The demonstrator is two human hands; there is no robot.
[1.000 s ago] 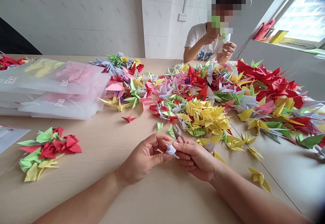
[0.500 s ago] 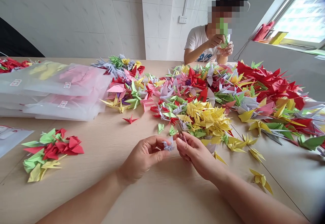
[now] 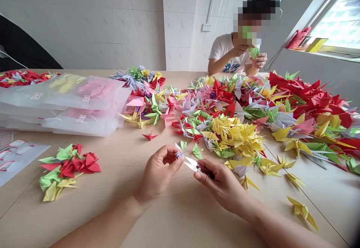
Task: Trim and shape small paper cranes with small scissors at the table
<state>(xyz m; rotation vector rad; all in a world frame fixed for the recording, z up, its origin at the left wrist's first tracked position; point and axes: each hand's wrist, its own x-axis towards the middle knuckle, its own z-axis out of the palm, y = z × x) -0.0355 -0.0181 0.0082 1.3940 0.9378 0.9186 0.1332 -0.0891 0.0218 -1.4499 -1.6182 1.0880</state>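
Observation:
My left hand (image 3: 161,169) pinches a small lavender origami crane (image 3: 179,153) between thumb and fingertips, close above the table. In my right hand (image 3: 218,175) is a pair of small scissors (image 3: 191,164); the handles are mostly hidden by my fingers. Their two pale blades are spread apart and point left at the crane, and I cannot tell if they touch it. Two green paper cranes (image 3: 197,151) lie just beyond my hands. Behind my right hand a heap of yellow paper cranes (image 3: 236,133) spreads over the table.
A large mixed pile of paper cranes (image 3: 216,94) covers the table's far side and right. At left stand stacked frosted plastic bags (image 3: 84,124) and a small group of red, green and yellow cranes (image 3: 67,165). Across the table a person (image 3: 236,53) handles green paper.
The scissors have turned in my right hand, so their spread blades now point toward the lavender crane. My left hand has tilted the crane upward. The camera view has shifted slightly.

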